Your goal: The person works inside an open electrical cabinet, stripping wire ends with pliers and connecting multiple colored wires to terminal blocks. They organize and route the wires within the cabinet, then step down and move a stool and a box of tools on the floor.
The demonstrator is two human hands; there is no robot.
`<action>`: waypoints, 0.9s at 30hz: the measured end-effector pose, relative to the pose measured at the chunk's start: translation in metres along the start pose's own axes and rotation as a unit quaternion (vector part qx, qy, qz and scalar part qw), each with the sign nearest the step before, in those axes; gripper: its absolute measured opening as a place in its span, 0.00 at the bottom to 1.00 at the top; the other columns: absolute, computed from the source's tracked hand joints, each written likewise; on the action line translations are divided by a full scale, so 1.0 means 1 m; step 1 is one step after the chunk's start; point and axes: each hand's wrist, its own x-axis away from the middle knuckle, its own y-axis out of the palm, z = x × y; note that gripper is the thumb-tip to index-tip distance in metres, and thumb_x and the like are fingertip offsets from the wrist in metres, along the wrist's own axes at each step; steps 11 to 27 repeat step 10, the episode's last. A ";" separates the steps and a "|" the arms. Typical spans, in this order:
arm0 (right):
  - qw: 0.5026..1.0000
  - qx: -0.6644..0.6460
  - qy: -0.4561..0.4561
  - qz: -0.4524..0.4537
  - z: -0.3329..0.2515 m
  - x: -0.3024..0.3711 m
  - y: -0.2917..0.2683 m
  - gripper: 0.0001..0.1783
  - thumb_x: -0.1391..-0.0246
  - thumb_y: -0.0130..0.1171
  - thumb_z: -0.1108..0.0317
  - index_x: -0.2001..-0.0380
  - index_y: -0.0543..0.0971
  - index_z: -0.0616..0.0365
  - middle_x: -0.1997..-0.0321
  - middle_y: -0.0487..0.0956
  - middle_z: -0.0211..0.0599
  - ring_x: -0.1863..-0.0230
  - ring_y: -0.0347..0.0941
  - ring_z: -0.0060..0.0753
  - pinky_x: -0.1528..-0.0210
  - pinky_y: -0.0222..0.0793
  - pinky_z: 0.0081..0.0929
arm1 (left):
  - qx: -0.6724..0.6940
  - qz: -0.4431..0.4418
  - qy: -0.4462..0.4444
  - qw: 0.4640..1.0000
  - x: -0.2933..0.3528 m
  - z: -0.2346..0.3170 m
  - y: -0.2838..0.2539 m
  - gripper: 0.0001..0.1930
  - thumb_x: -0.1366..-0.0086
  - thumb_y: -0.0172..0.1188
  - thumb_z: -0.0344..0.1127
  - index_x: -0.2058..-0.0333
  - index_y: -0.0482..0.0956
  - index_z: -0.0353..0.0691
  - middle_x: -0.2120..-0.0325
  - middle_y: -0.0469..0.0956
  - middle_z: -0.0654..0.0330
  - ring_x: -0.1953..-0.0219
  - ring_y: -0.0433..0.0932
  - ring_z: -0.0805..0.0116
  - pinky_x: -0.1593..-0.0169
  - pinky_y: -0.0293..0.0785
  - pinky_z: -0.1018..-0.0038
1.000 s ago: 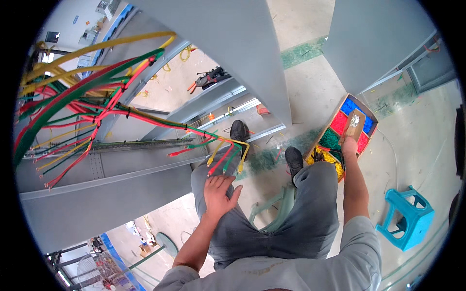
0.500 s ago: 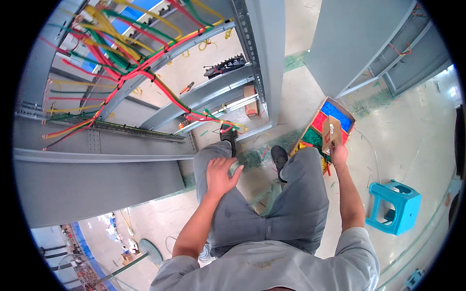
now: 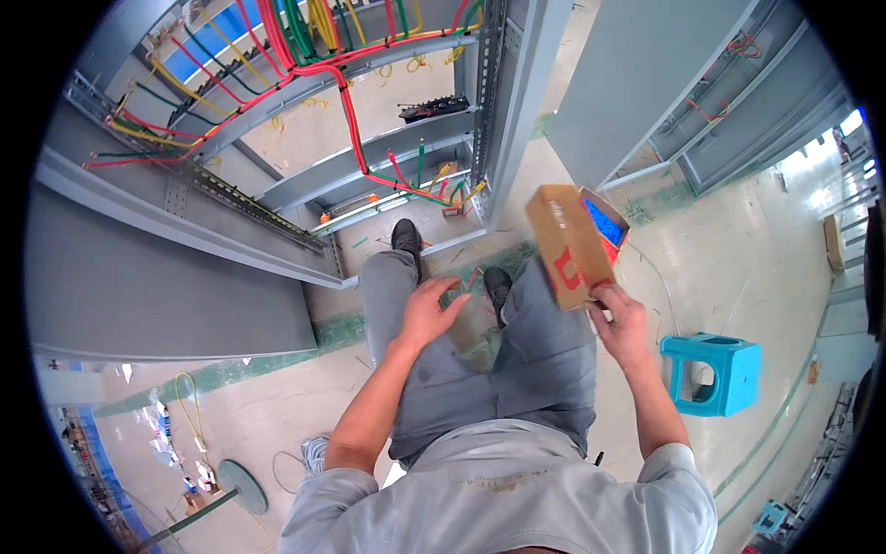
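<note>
A long brown cardboard box (image 3: 565,245) with red print is lifted above my right thigh. My right hand (image 3: 620,325) grips its near end between thumb and fingers. Partly behind it is a divided parts box (image 3: 604,222) on the floor; blue and red small parts show in it, and the rest is hidden. My left hand (image 3: 430,312) hovers over my left knee with its fingers apart, holding nothing. Ahead of it, inside a grey metal cabinet frame (image 3: 369,172), a bundled harness of red, green and yellow wires (image 3: 349,120) runs down to a lower rail.
A turquoise plastic stool (image 3: 715,374) stands on the floor at the right. Grey cabinet panels (image 3: 637,83) rise at the far right. A round-based stand (image 3: 242,487) is at the lower left. Wire scraps lie around my shoes, and a black strip-like part (image 3: 434,109) lies behind the frame.
My right hand has raised the cardboard box from over the parts box and brought it nearer. My left hand stays open, a little farther right over the knee. The whole view has turned slightly.
</note>
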 end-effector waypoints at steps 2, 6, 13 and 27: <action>0.999 0.002 -0.033 -0.012 -0.017 -0.008 0.005 0.11 0.50 0.69 0.77 0.62 0.82 0.59 0.62 0.83 0.41 0.65 0.84 0.44 0.62 0.80 0.34 | -0.006 0.022 0.007 1.000 0.005 -0.001 -0.006 0.15 0.36 0.70 0.38 0.54 0.85 0.37 0.60 0.86 0.52 0.53 0.84 0.52 0.48 0.79 0.63; 0.995 0.038 -0.095 -0.011 -0.039 -0.039 0.007 0.12 0.50 0.70 0.75 0.61 0.82 0.57 0.63 0.83 0.40 0.65 0.83 0.46 0.64 0.79 0.35 | -0.028 0.102 0.005 0.994 0.012 -0.016 -0.037 0.13 0.35 0.69 0.35 0.54 0.85 0.36 0.59 0.86 0.51 0.54 0.84 0.52 0.48 0.79 0.64; 0.984 0.066 -0.163 -0.002 -0.054 -0.074 0.000 0.11 0.48 0.69 0.73 0.60 0.82 0.55 0.60 0.83 0.38 0.63 0.82 0.47 0.64 0.79 0.38 | -0.012 0.141 0.013 0.990 0.020 -0.035 -0.047 0.12 0.34 0.68 0.34 0.54 0.85 0.36 0.57 0.86 0.49 0.52 0.85 0.53 0.47 0.78 0.63; 0.984 0.066 -0.163 -0.002 -0.054 -0.074 0.000 0.11 0.48 0.69 0.73 0.60 0.82 0.55 0.60 0.83 0.38 0.63 0.82 0.47 0.64 0.79 0.38 | -0.012 0.141 0.013 0.990 0.020 -0.035 -0.047 0.12 0.34 0.68 0.34 0.54 0.85 0.36 0.57 0.86 0.49 0.52 0.85 0.53 0.47 0.78 0.63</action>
